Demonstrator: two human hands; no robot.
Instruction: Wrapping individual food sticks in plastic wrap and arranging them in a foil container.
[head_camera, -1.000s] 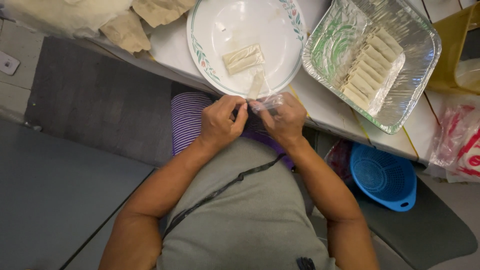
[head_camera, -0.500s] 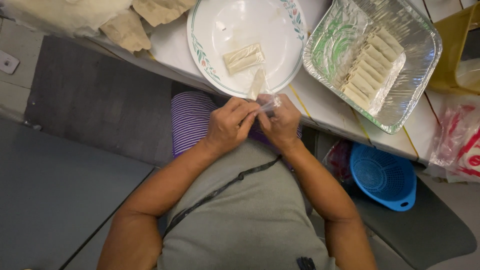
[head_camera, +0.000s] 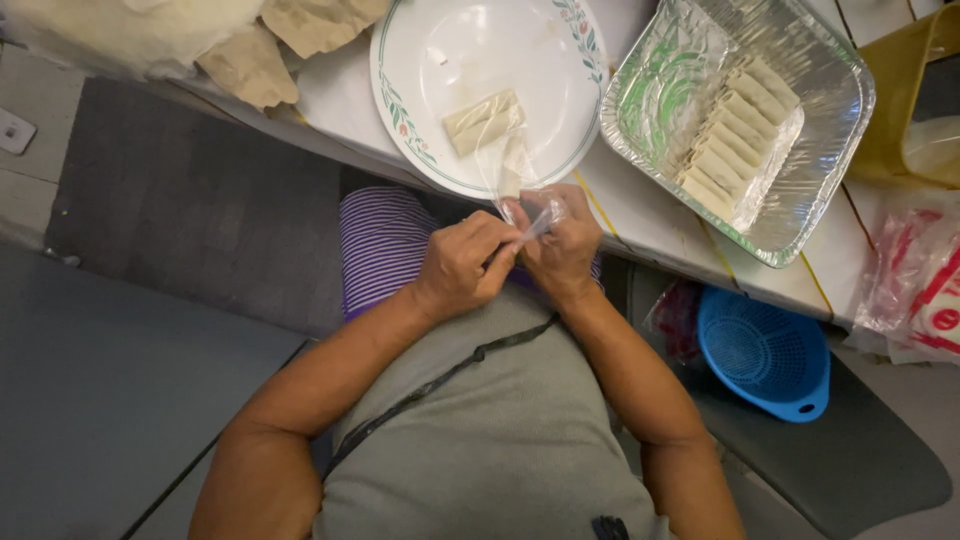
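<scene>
1. Clear plastic film (head_camera: 520, 195) is pinched between left hand (head_camera: 462, 268) and right hand (head_camera: 562, 250), both grips closed on it, at the bench (head_camera: 640, 215) edge.
2. White plate (head_camera: 450, 60) with rolls (head_camera: 484, 121) sits just beyond, within reach.
3. Foil tray (head_camera: 830, 130) keeps finished rolls aside.

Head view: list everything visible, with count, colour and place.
plate: one, white with floral rim, table edge
rolled wrap: one, pale, on plate
foil tray: one, silver, right of plate
row of rolls: several, pale, in tray
clear film: one, transparent, between both hands
blue basket: one, on floor, right
wrapper scraps: beige, upper left
left hand: pinching film
right hand: pinching film
</scene>
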